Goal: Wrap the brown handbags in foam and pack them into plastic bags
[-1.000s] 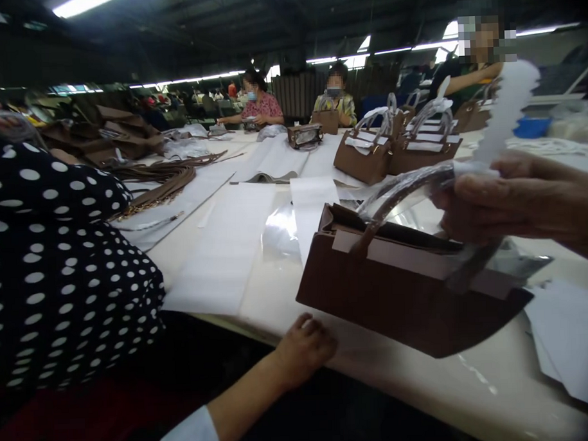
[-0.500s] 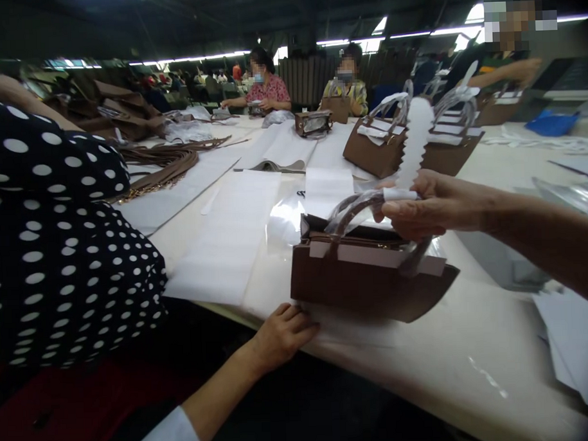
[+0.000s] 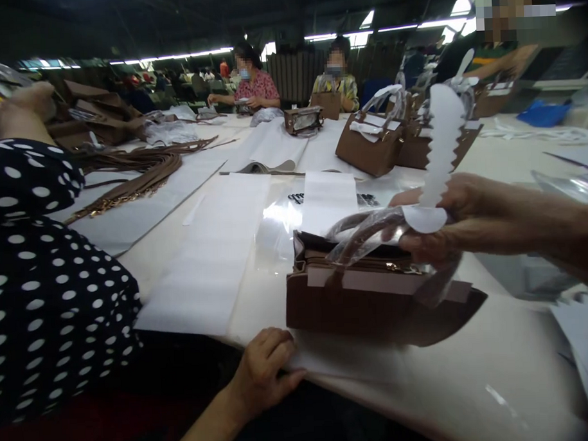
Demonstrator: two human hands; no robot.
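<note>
At the near edge of the pale table [image 3: 454, 382], the left hand [image 3: 260, 369] rests with loosely bent fingers (whether it grips anything I cannot tell), while just beyond, over the tabletop, the right hand [image 3: 472, 217] holds a brown handbag [image 3: 345, 309] by its plastic-wrapped handles [image 3: 360, 244], together with a notched white strip [image 3: 440, 138]. The bag is smooth, boxy and slightly tilted, with a pale band [image 3: 363, 277] along its upper front and gold-toned metal [image 3: 402, 268] at the opening. Behind it, a clear plastic sheet [image 3: 278, 234] bears bold black print, partly hidden by white paper [image 3: 330, 197] and unreadable, and farther back stand more brown bags [image 3: 368, 147].
</note>
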